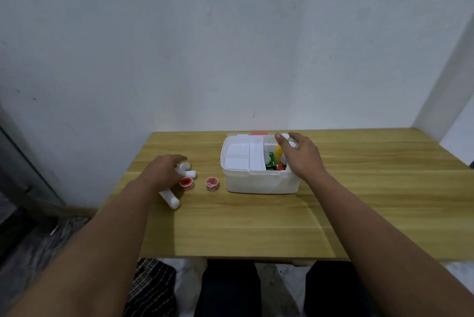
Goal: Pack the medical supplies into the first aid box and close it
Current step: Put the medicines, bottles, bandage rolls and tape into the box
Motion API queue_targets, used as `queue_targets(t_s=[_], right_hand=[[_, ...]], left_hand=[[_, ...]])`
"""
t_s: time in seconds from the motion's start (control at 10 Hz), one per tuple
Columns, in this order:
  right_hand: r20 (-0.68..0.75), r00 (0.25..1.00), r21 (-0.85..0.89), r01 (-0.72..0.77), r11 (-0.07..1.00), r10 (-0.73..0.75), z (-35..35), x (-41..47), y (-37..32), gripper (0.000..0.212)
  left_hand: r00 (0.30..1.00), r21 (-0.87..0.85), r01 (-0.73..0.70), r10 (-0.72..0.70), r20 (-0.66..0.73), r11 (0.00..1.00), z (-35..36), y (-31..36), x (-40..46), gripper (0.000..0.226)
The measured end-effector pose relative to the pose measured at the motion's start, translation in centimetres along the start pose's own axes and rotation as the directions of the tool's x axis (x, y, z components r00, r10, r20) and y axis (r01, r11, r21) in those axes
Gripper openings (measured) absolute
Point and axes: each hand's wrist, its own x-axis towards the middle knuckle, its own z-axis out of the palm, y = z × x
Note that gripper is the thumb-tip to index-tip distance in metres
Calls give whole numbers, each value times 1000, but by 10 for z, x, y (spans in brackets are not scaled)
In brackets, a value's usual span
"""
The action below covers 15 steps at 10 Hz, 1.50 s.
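Note:
The white first aid box (261, 184) stands open at the middle back of the wooden table (256, 227). A white inner tray (243, 157) covers its left half; a yellow bottle (278, 152), a green packet (272, 164) and something red show in its right half. My right hand (300, 155) is over that right half, fingers curled around a white bottle (285, 136). My left hand (165, 170) rests on a white bandage roll (186, 166) left of the box. Another white roll (170, 200) and two red tape rolls (187, 183) (212, 184) lie nearby.
The box's lid (257, 133), with a red patch, lies behind the box against the wall. A wall stands right behind the table. My legs are under the front edge. A dark striped cloth (151, 288) lies on the floor at the left.

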Motion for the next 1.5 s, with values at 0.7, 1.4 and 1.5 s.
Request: queue_targets(t_s=[0.7, 1.4, 1.5], right_hand=[[-8, 1000, -25, -8, 1000, 8, 1, -1, -2, 79], [-12, 1000, -21, -11, 1000, 11, 0, -2, -3, 77], [-14, 1000, -18, -6, 1000, 6, 1, -2, -2, 77]], left_hand=[[989, 169, -136, 143, -32, 976, 6, 5, 10, 18], [980, 261, -193, 174, 94, 946, -5, 16, 28, 22], [977, 185, -201, 184, 105, 962, -3, 15, 28, 28]])
